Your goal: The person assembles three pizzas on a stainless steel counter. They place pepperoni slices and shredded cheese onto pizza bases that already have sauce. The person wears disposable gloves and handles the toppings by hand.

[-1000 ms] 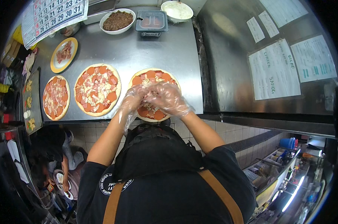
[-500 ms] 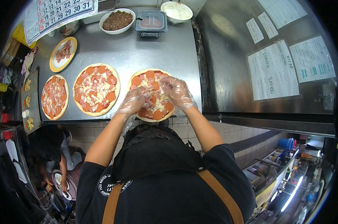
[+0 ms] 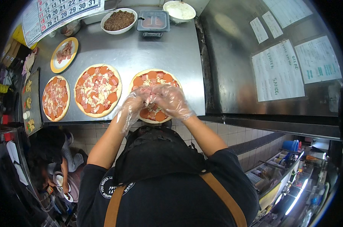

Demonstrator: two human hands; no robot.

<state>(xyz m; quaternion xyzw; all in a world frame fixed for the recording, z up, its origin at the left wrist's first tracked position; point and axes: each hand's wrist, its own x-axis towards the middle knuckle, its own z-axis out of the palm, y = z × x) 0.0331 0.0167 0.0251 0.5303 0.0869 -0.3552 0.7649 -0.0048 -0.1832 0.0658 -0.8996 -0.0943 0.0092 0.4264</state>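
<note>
Both hands wear loose clear plastic gloves and meet over the rightmost pizza (image 3: 152, 74), which is topped with pepperoni, pink meat pieces and shredded cheese. My left hand (image 3: 133, 102) is closed in a pinch on a strip of bacon (image 3: 147, 100), pink and white. Against it, the fingers of my right hand (image 3: 170, 100) are bunched together at the same strip. Those fingertips partly hide the bacon and the pizza's middle. To the left lie two more topped pizzas, a middle one (image 3: 98, 90) and a far left one (image 3: 56, 99).
A yellow-rimmed plate (image 3: 54, 68) with bacon pieces stands at the back left. Behind are a bowl of browned ground meat (image 3: 119, 20), a lidded plastic container (image 3: 153, 22) and a white bowl (image 3: 179, 12). Another person (image 3: 61, 159) is low at the left. A metal wall (image 3: 228, 56) rises at right.
My right hand has moved left and nearer, from the pizza's upper right to my left hand. The fingers of both hands now come together at the bacon.
</note>
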